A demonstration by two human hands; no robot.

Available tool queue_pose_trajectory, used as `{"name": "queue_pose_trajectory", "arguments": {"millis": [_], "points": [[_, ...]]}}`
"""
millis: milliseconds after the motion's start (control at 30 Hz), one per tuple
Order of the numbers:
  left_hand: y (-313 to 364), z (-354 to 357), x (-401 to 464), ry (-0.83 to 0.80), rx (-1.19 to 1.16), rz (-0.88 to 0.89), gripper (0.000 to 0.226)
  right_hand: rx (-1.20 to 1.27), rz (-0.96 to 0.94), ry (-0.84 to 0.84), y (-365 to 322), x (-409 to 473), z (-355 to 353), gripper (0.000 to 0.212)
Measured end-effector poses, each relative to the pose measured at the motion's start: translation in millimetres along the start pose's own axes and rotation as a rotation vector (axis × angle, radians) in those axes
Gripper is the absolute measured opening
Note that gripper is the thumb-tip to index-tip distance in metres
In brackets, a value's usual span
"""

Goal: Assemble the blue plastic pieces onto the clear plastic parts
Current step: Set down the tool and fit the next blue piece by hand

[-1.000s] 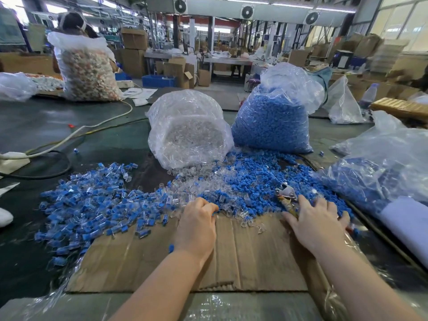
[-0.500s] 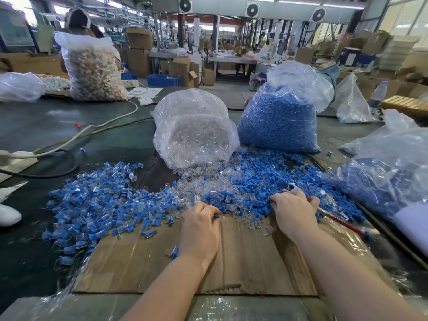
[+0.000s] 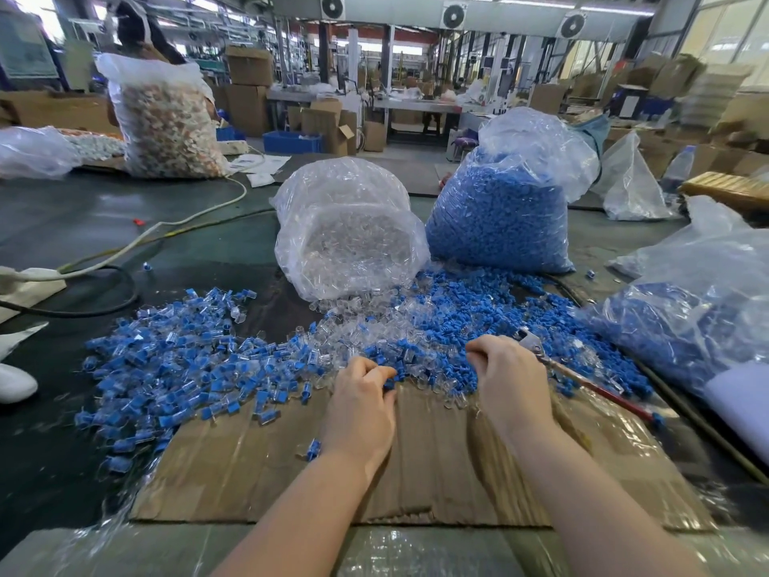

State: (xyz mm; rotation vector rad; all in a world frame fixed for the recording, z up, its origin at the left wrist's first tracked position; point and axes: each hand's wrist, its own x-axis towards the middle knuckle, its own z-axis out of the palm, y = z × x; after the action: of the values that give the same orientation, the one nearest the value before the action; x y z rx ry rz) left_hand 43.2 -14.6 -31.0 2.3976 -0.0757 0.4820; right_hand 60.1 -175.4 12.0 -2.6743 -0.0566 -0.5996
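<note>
Left hand [image 3: 361, 403] pinching blue piece [image 3: 390, 384], right hand [image 3: 509, 378] curled

both hands' fingertips [image 3: 385, 374] (curled under) hide whatever they pinch.

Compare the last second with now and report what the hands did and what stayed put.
The right hand let go of the red-handled pliers, which now lie on the cardboard, and drew left to the loose blue pieces, fingers curling in. The left hand kept to the pile's near edge, curled around small parts; what it holds is hidden. The bag of clear parts, the bag of blue pieces and the assembled heap stayed put.
</note>
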Motion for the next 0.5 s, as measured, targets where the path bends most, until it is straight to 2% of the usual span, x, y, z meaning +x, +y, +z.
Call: {"name": "queue_pose_trajectory", "arguments": {"millis": [233,500], "points": [[0,-3,-3,0.002,-0.005,0.001,0.013,0.149,0.087,0.056,-9,-20,12,0.022],[16,-2,-1,-0.016,-0.081,0.104,0.017,0.23,0.07,0.198,-7,-33,22,0.02]]}}
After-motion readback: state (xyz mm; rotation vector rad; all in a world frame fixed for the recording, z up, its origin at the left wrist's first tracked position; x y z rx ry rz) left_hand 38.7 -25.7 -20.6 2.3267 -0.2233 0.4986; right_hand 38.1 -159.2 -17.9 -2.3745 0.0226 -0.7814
